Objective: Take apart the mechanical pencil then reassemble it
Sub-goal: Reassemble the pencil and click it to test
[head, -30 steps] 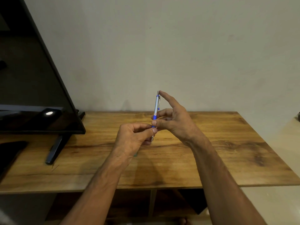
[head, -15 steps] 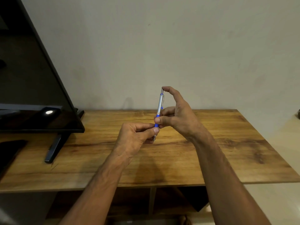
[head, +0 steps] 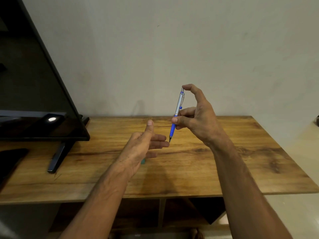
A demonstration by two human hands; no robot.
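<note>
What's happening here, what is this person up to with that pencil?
A person is holding a mechanical pencil up over a wooden table. The right hand grips it near the blue grip, tip pointing down, with the forefinger on the top button. The left hand is open just beside the tip, holding nothing. The pencil looks whole at this moment. A dark TV stands at the left.

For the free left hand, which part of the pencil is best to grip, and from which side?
Probably the blue grip, approached from the left: the mechanical pencil stands nearly upright in the right hand, and that lower section is exposed beside the open left hand.
</note>
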